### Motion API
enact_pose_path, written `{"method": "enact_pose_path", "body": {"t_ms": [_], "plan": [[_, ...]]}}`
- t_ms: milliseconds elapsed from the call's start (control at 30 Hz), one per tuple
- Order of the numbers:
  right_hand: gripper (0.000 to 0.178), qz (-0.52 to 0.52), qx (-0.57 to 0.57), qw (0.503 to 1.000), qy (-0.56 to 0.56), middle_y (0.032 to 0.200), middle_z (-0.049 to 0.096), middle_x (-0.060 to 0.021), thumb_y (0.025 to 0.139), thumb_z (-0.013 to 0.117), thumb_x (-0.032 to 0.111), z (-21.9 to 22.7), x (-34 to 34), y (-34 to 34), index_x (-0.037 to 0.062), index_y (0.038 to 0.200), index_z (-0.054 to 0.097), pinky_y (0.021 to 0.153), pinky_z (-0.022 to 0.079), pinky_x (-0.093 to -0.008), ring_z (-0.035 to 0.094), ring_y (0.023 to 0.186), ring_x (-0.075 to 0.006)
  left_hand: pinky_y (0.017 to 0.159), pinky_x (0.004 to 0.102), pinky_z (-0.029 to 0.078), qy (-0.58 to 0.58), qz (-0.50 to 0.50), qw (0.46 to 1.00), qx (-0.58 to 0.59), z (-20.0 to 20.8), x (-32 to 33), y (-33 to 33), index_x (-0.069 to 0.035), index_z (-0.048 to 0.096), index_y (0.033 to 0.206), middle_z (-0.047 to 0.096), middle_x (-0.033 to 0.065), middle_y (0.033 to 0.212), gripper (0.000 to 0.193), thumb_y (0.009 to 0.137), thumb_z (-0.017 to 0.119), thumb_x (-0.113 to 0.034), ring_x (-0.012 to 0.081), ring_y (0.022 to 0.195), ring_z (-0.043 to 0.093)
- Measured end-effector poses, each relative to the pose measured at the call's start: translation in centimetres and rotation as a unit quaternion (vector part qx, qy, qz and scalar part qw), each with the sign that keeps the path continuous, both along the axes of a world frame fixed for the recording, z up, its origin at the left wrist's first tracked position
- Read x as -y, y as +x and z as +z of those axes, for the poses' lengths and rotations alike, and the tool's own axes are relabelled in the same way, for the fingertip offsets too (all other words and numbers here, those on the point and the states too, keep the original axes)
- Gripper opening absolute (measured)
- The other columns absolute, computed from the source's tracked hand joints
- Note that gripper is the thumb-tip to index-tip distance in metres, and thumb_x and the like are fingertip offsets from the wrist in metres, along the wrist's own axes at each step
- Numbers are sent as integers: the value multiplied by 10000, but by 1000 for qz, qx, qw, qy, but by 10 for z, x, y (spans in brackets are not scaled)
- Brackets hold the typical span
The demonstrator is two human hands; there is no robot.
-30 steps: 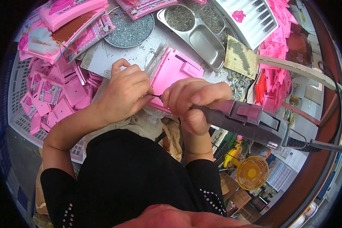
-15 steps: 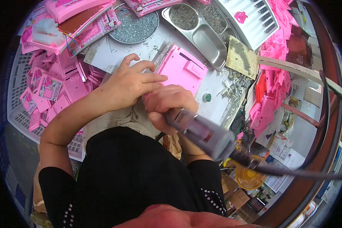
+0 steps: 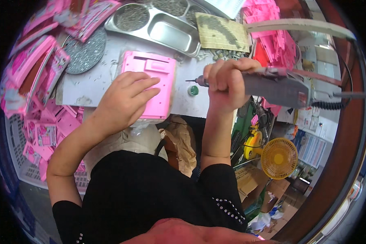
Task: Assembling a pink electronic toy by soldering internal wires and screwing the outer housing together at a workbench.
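A pink plastic housing panel (image 3: 162, 91) with a slot and a raised block rests on clear plastic at the table's front edge. My left hand (image 3: 126, 97) lies on its left half, fingers stretched out flat. To the right, my right hand (image 3: 229, 83) wraps round a dark electric screwdriver (image 3: 276, 87), held nearly level. The tool's bit points left towards the panel and is apart from it. Just below the bit stands a small round cap with green stuff in it (image 3: 194, 90).
Behind the panel is a steel compartment tray (image 3: 150, 44) with small screws. A dish of silvery screws (image 3: 85, 51) stands left of it, and a yellowish square pad (image 3: 217, 30) right. A basket (image 3: 18, 150) holds pink parts. A yellow fan (image 3: 278, 158) stands lower right.
My right hand has swung the screwdriver away from the panel to the right and turned it level. My left hand now lies further over the panel. The whole view has turned and shifted.
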State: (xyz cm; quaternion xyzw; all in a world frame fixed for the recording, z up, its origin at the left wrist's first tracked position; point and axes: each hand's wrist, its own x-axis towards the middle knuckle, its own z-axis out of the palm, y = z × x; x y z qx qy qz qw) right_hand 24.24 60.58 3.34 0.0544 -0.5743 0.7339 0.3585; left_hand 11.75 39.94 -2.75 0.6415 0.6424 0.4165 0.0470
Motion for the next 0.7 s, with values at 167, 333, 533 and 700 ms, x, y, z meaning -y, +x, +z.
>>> {"method": "enact_pose_path", "body": {"t_ms": [167,333,533,700], "plan": [[192,-91,63,993,39,634,504,-53,971,574,15,-31,-9,5,47,1143,495,540,474,-377,483,510,-154,1011,457,488,-44,14,995,-88,-20,-25,7,-20,717,1123,679,97,1237,327,804,703,-88,298,1185,604],[219,-91,94,989,74,675,566,-91,948,645,21,-50,-4,-7,28,1093,481,550,505,-357,526,514,-153,1058,462,435,-77,38,987,-139,-16,-22,12,-50,726,1151,680,57,1265,353,809,721,-136,260,1201,593],[229,-48,81,989,110,683,556,-80,952,671,52,-49,-7,-11,33,1072,476,547,501,-337,513,508,-144,1119,509,360,-90,47,985,-136,-17,-21,11,-81,731,1161,680,30,1265,344,827,725,-163,252,1215,581],[231,-70,76,985,136,671,546,-72,954,666,46,-47,-9,-11,22,1091,482,547,503,-344,514,507,-144,1125,515,354,-86,47,988,-118,-17,-23,12,-96,736,1126,684,25,1241,304,829,727,-155,243,1211,582]]}}
